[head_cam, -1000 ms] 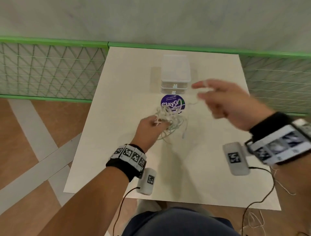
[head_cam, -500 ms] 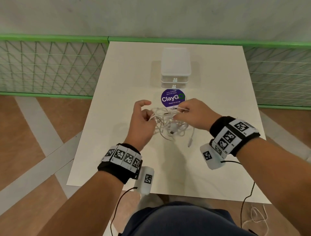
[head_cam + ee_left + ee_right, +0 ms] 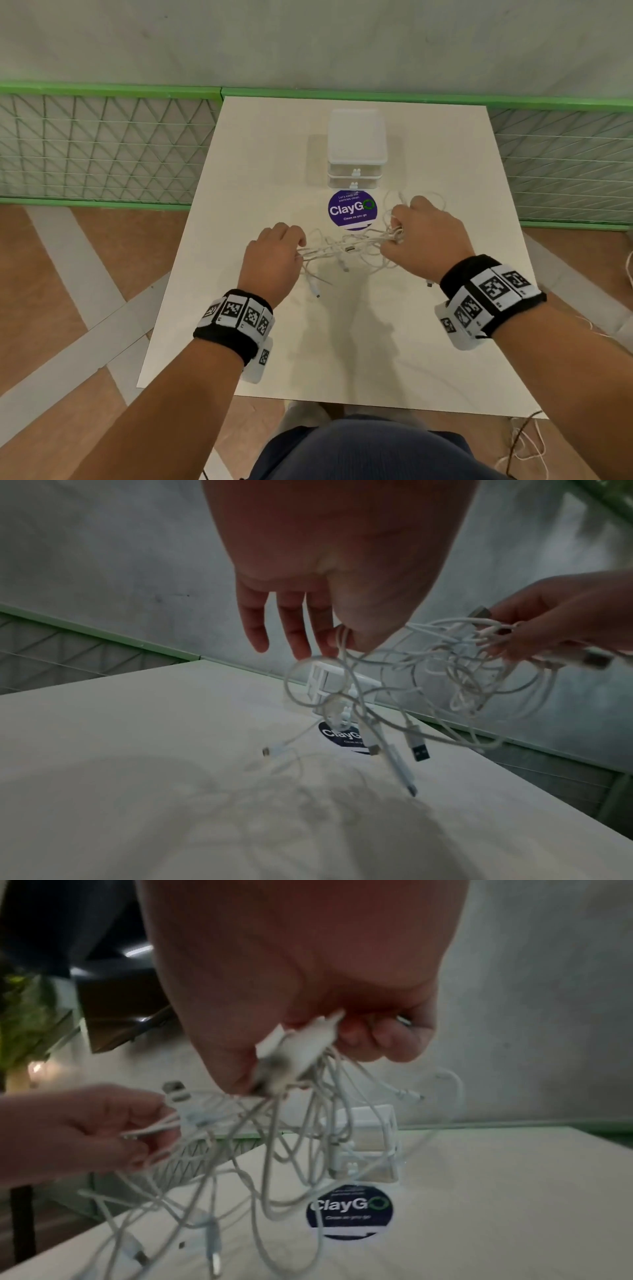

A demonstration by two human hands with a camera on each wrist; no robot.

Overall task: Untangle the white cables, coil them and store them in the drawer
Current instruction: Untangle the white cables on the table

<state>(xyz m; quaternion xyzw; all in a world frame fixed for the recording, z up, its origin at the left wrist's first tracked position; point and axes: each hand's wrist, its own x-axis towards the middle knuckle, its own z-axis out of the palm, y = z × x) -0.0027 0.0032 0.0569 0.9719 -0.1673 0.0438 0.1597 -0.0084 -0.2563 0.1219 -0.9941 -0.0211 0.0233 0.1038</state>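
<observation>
Over table (image 3: 428, 342), hands now apart, stretching white cables (image 3: 346, 248) between them.

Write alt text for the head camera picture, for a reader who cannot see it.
Two hands, left hand and right hand, hold a tangle of white cables stretched between them above a pale table. Behind the tangle sit a round purple ClayGo sticker and a small white drawer unit, its drawers closed.

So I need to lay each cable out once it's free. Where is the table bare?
Bare: the near table below both hands, and the strips either side of the drawers. Crowded: the middle, where the cables hang between left hand and right hand over the sticker.
</observation>
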